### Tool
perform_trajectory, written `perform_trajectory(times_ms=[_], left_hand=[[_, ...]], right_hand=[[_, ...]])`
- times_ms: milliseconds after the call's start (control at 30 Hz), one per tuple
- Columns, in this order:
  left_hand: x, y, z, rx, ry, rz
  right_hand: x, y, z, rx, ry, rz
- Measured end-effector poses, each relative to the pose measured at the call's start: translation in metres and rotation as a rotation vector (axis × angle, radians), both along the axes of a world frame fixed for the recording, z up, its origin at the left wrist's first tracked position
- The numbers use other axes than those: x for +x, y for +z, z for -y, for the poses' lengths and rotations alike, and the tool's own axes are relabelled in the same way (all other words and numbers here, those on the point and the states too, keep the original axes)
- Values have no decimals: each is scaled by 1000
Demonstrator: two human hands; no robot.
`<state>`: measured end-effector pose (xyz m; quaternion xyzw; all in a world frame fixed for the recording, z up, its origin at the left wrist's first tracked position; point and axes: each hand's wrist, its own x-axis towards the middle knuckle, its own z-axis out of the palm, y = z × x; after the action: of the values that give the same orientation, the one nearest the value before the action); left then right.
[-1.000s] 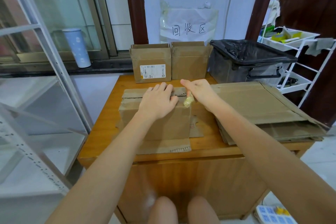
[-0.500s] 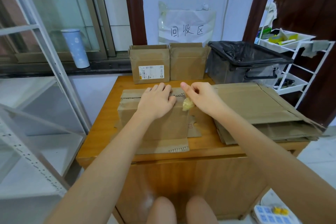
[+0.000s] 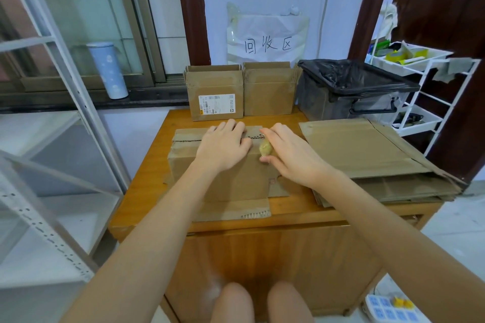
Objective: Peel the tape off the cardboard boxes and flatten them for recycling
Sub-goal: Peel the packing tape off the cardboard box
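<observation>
Since one second ago, right hand (image 3: 291, 157) has dropped slightly toward the box top, the wad of tape (image 3: 265, 147) with it; left hand (image 3: 223, 145) unchanged in place. Left hand lies flat, fingers straight and together, palm pressing the top of the cardboard box (image 3: 231, 173) directly under both hands. Right hand is curled, thumb and fingers pinching the small yellowish crumpled tape wad just right of the left thumb, at the box's top seam.

Box: plain brown corrugated, top flaps closed, a jagged torn strip visible along the seam beyond the fingertips. One flap (image 3: 231, 211) lies flat on the bench (image 3: 147, 181) on the near side of the hands, with a serrated edge. Box sits mid-bench.

Right of the right hand: stack of flattened cardboard (image 3: 367, 155), several sheets, overhanging the bench edge. Beyond the hands, at the far bench edge: two upright open boxes side by side. The left one (image 3: 214, 92) carries a white shipping label with barcode and a small yellow mark; text too small to read. The right one (image 3: 269, 92) is unmarked. Beyond the right hand, a bin lined with a black bag (image 3: 354, 81).

Wall sign (image 3: 267, 39) above the boxes, handwritten: "回收区".
</observation>
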<state>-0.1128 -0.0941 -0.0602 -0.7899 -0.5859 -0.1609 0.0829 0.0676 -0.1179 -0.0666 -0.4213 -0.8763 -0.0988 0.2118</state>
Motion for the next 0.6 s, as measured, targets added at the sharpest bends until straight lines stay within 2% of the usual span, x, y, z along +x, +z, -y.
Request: perform_trajectory(times_ms=[167, 267, 500, 567, 600], left_hand=[[0, 1, -2, -31, 16, 17], [-1, 2, -2, -42, 13, 17], [-1, 2, -6, -55, 12, 36], [0, 2, -6, -65, 9, 37], [0, 2, -6, -68, 10, 38]], right_hand=[[5, -9, -1, 322, -152, 170], [3, -30, 1, 447, -179, 60], [0, -49, 10, 478, -169, -153], [1, -52, 20, 379, -132, -222], [1, -52, 26, 253, -132, -292]])
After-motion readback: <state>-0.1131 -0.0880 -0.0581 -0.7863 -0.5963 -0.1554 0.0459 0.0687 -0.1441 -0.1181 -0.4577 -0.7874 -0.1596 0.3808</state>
